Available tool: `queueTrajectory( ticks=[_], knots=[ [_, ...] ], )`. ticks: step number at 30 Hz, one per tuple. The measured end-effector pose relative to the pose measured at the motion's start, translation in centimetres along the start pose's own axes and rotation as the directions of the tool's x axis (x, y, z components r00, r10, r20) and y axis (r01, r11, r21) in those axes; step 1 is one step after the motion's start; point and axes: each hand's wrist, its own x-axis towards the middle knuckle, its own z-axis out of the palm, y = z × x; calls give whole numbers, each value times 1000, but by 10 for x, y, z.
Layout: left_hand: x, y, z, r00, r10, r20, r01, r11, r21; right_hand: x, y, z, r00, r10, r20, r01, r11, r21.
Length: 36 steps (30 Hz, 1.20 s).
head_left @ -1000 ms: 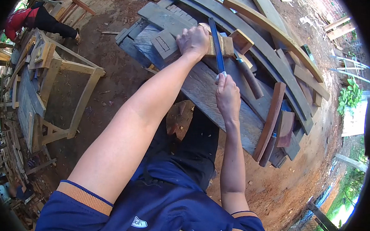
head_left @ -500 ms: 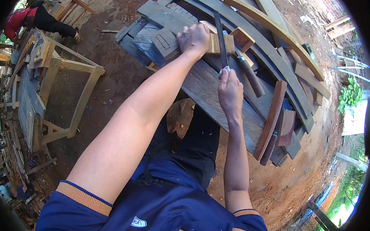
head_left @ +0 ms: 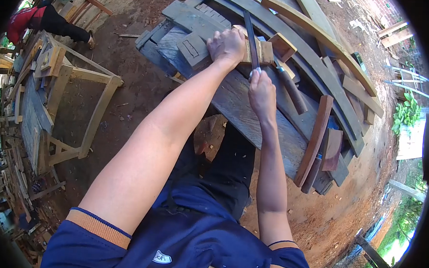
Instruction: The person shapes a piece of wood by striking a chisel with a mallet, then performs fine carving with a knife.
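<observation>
Pressing the pale wood block (head_left: 257, 51) onto the plank counter (head_left: 254, 116), the left hand (head_left: 227, 45) lies close beside the saw blade (head_left: 251, 34) that the right hand (head_left: 261, 93) grips with fingers wrapped tight, so a jump of the blade may cut it.

wood block (head_left: 263, 52) lies on plank (head_left: 245, 111), saw blade (head_left: 251, 34) across it.

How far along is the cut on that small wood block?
Done: the wood block is set on the grey plank and pinned by the left hand. In hand: the right hand grips the saw, whose blade lies across the block. Left: the block looks still in one piece; how deep the cut goes cannot be seen, so the cut seems unfinished.
</observation>
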Motion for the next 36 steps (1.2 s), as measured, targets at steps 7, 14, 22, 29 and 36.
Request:
queueTrajectory(
  ticks=[7,14,22,29,36],
  knots=[
    [-2,-3,-4,997,74,23,-75,997,28,1,3,-5,996,26,89,-43,980,194],
    [0,-2,-1,999,45,-13,-44,998,34,9,5,4,995,62,76,-79,965,251],
    [-1,-2,-2,999,54,3,-54,998,16,-34,10,-8,992,86,92,-102,975,199],
    [0,-1,-1,999,51,-4,-51,998,23,8,3,9,998,-20,-61,21,1000,18],
    [0,-2,0,999,43,5,-43,999,18,-40,18,-12,1000,14,21,-16,993,115]
  ],
)
